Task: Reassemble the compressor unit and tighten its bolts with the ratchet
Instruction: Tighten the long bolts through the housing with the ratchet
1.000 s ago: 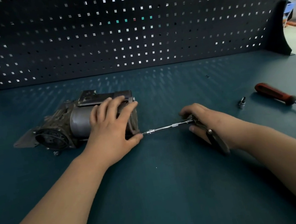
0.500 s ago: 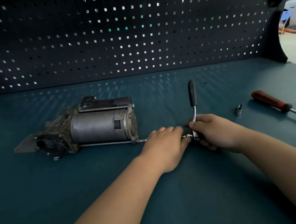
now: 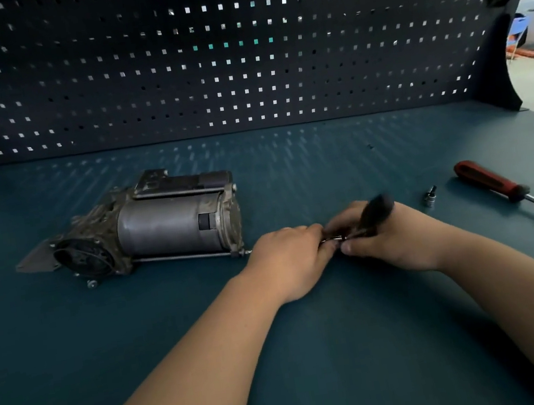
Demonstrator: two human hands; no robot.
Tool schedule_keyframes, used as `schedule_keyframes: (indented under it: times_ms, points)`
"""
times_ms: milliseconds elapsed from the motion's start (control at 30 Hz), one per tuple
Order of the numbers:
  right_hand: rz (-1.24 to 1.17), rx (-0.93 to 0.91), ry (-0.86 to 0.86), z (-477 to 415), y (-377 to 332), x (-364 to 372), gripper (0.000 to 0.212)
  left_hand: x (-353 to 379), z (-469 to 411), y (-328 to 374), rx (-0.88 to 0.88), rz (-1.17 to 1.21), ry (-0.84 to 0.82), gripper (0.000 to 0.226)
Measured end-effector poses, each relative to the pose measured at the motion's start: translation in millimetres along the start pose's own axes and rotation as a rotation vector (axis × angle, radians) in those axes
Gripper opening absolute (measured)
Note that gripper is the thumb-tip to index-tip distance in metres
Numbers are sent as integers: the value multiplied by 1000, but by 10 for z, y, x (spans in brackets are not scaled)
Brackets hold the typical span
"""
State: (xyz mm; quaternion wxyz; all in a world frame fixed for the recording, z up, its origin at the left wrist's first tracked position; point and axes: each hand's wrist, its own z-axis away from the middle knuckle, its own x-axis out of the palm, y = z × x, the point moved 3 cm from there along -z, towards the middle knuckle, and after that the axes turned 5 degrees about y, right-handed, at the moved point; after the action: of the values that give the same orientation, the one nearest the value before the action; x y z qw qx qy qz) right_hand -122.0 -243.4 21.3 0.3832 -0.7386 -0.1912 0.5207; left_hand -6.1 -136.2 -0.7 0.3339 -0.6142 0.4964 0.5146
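Since the earlier frame the ratchet (image 3: 370, 216) handle has swung from standing straight up behind the hands to leaning toward the right, and it now shows as a dark blur over the knuckles of the right hand (image 3: 390, 239); the compressor unit (image 3: 158, 227) has not shifted. Both hands lie close together on the blue-green bench top (image 3: 315, 351), fingertips almost meeting. The right hand is clamped around the ratchet near its head, thumb underneath. The left hand (image 3: 288, 261) is curled palm-down over the extension bar, which it hides; its grip on the bar cannot be confirmed, but the fingers are bent closed. A short bright stub of the bar shows between the two hands, and another bit emerges just to the left of the left hand, meeting the lower bolt at the end plate of the compressor unit. The unit lies on its side, well to the left of the left hand, with its black round cover facing left and a long through-bolt running along its near edge. To the right of the right hand, a small loose socket (image 3: 430, 197) stands on the bench, and beyond it a red-handled screwdriver (image 3: 491, 181) lies with its shaft running off to the right. No containers are in view. A perforated back panel (image 3: 236, 51) rises behind the bench.
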Motion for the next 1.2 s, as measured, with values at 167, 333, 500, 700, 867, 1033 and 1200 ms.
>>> schedule_keyframes:
  times_ms: [167, 333, 500, 700, 867, 1033, 1200]
  points:
    - [-75, 125, 57, -27, 86, -15, 27, -9, 54, -13, -7, 65, 34, 30]
    - [-216, 196, 65, -41, 94, 33, 9, -27, 120, 9, 16, 94, 59, 27]
    - [-226, 316, 117, -75, 115, 100, 39, -4, 165, 17, -5, 70, 65, 33]
    - [-73, 326, 92, -53, 123, 96, 34, -4, 111, 3, -11, 59, 31, 26]
    - [-105, 249, 80, -48, 136, 86, 20, 6, 95, -23, -1, 54, 30, 23]
    - [-124, 71, 43, -29, 121, 8, 13, 10, 83, -41, 6, 64, 43, 27]
    - [82, 36, 76, -30, 115, -13, 22, -7, 90, -38, -13, 70, 62, 22]
